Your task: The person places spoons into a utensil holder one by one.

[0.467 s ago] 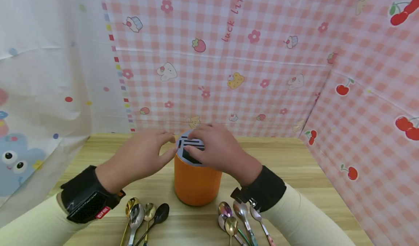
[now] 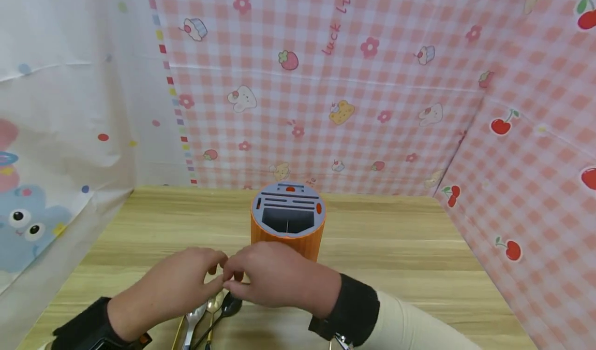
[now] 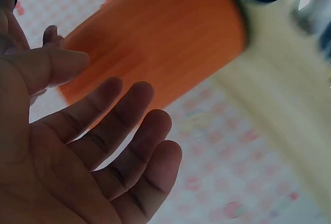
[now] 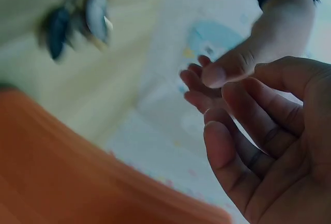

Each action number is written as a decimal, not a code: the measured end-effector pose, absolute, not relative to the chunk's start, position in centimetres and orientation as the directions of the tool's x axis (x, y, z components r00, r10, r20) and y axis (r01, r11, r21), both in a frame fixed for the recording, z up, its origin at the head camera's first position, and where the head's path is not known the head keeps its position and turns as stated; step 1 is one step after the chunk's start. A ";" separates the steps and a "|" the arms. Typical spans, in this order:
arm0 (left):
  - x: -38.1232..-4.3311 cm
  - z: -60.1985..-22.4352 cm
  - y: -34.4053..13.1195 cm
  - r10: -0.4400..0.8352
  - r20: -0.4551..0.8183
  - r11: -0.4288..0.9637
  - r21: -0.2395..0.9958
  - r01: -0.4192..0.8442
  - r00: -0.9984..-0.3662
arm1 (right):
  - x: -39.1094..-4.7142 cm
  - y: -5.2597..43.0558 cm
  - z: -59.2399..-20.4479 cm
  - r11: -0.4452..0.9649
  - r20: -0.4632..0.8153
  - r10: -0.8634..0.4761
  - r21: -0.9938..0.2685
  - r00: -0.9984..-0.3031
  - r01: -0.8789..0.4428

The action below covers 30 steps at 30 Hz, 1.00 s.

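Note:
An orange cylindrical utensil holder (image 2: pixel 313 244) with a grey slotted top (image 2: pixel 291 201) stands upright on the table. My right hand (image 2: pixel 279 276) hovers in front of it, overlapping its lower part in the head view. My left hand (image 2: pixel 174 285) is to the left, its fingertips close to the right hand's. In the left wrist view, the fingers (image 3: pixel 142 100) are loosely bent with nothing in them. The right wrist view shows the right hand (image 4: pixel 279 146) relaxed and holding nothing. Below the hands lie a black spoon (image 2: pixel 231 304), a silver spoon (image 2: pixel 193 318) and a gold spoon (image 2: pixel 214 303).
The wooden table (image 2: pixel 396 246) meets a pink checked cloth (image 2: pixel 363 148) at the back and right. A white patterned cloth (image 2: pixel 112 106) hangs at the left. More spoons at the front right are mostly hidden by the right forearm (image 2: pixel 405 319).
Both hands have moved down from the holder's top toward the front, the right one also leftward. The slotted top is now uncovered, and the right arm hides most of the right-hand spoons.

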State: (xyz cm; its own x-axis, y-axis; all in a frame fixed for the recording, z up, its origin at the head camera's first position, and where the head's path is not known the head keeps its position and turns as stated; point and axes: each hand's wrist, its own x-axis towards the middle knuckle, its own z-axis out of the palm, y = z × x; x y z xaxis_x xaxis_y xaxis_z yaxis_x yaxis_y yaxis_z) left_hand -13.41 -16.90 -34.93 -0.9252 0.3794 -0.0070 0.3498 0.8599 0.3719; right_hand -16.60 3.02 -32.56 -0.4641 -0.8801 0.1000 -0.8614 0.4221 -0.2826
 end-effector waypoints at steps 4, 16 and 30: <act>-12.7 -38.3 -18.2 0.371 -0.049 0.850 0.419 0.318 -0.927 | -16.5 1.7 -35.7 0.402 0.045 -0.900 -0.296 -0.433 -0.866; -11.4 -45.3 -20.4 0.382 -0.178 0.807 0.543 0.233 -0.907 | -18.0 -0.2 -42.8 0.483 -0.032 -0.872 -0.211 -0.488 -0.850; -11.2 -47.8 -20.6 0.368 -0.200 0.826 0.518 0.221 -0.908 | -18.6 -1.0 -46.3 0.460 -0.034 -0.888 -0.048 -0.459 -0.886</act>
